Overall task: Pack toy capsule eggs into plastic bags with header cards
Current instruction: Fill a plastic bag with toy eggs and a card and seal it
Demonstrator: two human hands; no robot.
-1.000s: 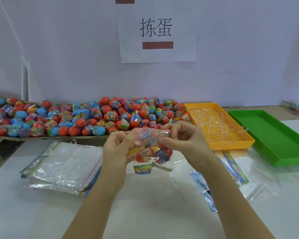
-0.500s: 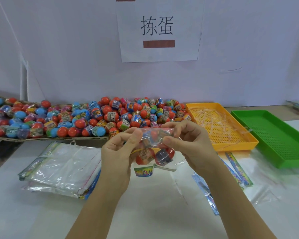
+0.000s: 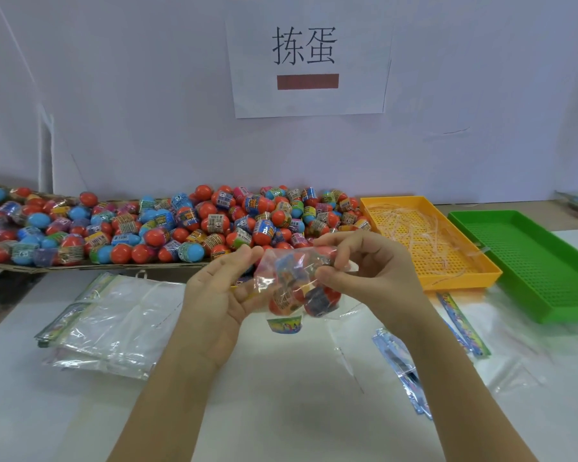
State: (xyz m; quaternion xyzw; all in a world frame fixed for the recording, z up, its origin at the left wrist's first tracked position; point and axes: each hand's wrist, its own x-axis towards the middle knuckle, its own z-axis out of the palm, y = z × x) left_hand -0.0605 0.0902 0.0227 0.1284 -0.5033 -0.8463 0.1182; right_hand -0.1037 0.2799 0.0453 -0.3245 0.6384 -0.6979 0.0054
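I hold a clear plastic bag (image 3: 294,281) with several capsule eggs inside, raised above the white table. My right hand (image 3: 364,271) pinches the bag's top between thumb and fingers. My left hand (image 3: 221,291) lies against the bag's left side, palm turned toward it with fingers nearly straight. A colourful header card (image 3: 285,326) hangs at the bag's lower end. A big heap of red and blue capsule eggs (image 3: 167,228) lies on a cardboard sheet behind my hands.
A stack of empty clear bags (image 3: 114,328) lies at the left. An orange tray (image 3: 427,241) with plastic strips and a green tray (image 3: 534,261) stand at the right. Loose header cards (image 3: 404,371) lie under my right forearm. A paper sign (image 3: 307,58) hangs on the wall.
My left hand has loosened from a pinch on the bag and its fingers have straightened. The bag has turned slightly, with the right hand still pinching its top.
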